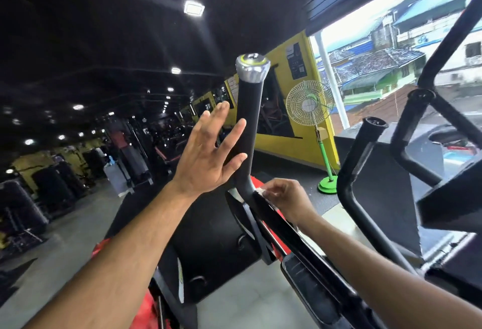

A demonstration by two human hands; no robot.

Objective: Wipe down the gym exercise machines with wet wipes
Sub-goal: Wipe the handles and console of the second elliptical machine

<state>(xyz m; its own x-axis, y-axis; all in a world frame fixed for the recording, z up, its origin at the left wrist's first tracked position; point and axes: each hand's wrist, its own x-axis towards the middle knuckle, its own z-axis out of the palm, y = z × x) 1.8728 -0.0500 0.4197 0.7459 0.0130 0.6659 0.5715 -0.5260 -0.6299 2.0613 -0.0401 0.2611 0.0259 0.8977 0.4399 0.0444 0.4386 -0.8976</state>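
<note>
Here, left hand (206, 156) grip released beside black handle (247, 130), right hand (287, 199) pinching white wipe (260, 192); no legible writing.

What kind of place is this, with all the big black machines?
Most likely a gym. A padded machine handle with a silver end cap stands by the left hand, rows of exercise machines fill the dim hall, and the right hand holds a wipe.

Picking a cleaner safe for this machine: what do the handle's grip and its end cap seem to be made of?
Grip: matte black with no shine, so likely rubber or foam; the picture can't settle which. End cap: silvery, bright highlights and a ribbed rim, so probably polished metal, possibly chromed plastic, with a yellow-green ring on top.
</note>
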